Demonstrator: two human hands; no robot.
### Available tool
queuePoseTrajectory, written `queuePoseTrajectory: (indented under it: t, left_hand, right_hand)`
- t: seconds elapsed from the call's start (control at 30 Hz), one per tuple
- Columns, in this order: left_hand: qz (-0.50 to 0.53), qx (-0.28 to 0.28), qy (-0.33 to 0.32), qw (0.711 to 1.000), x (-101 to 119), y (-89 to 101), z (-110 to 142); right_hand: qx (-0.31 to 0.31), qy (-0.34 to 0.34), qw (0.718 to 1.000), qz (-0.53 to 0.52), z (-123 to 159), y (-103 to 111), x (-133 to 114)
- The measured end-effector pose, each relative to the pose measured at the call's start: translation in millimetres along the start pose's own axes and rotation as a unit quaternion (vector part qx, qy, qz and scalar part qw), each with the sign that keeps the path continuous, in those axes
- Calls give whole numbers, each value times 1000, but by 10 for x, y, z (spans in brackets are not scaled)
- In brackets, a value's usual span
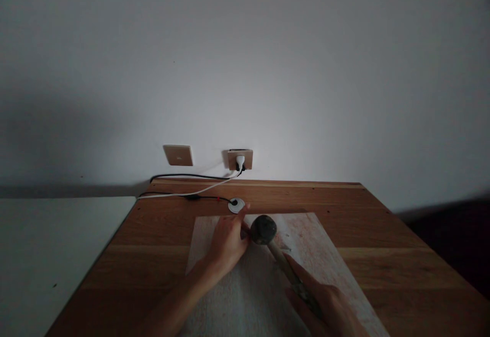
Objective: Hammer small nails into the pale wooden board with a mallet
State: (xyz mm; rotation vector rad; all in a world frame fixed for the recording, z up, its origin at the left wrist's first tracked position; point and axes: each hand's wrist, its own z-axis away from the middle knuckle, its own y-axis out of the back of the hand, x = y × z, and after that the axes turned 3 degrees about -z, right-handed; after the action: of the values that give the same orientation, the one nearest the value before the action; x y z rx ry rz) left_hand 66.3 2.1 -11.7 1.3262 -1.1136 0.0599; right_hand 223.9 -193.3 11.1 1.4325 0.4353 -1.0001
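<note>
My right hand (325, 301) is wrapped round the wooden handle of a rubber mallet (264, 230). The mallet's dark round head is raised in front of my left hand (229, 240), over the board. My left hand is closed, with the thumb pointing up. A reddish-brown bit of something shows beside its fingers, but the mallet head hides most of it. Under both hands lies a pale, worn board (245, 296) with reddish stains. A small greyish piece (286, 248) shows on the board just right of the mallet head; its kind is unclear.
The board rests on a brown wooden table (363, 224) against a wall. Behind are a socket (248, 159) with a white plug (240, 161) and a second wall plate (178, 155). Cables (191, 194) cross the table's back left, one entering a round white grommet (236, 205).
</note>
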Motion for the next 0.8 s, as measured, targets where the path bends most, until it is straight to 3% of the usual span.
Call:
queuePoseTrajectory:
  t: [0.27,0.47,0.6,0.7,0.8]
  left_hand:
    - [-11,-9,11,1000,12,9,-7]
    - [-12,-9,12,1000,44,35,-1]
    - [-10,0,-15,1000,45,26,25]
    - [-9,-9,-36,999,16,27,25]
    - [-15,-21,-58,998,-12,86,6]
  right_hand:
    - [-15,4,1000,11,-11,-20,60]
    - [8,7,1000,-8,-9,-25,29]
    - [11,-6,1000,-14,8,77,55]
    - [62,-25,996,-61,70,241,182]
    - [146,-106,976,-124,168,413,391]
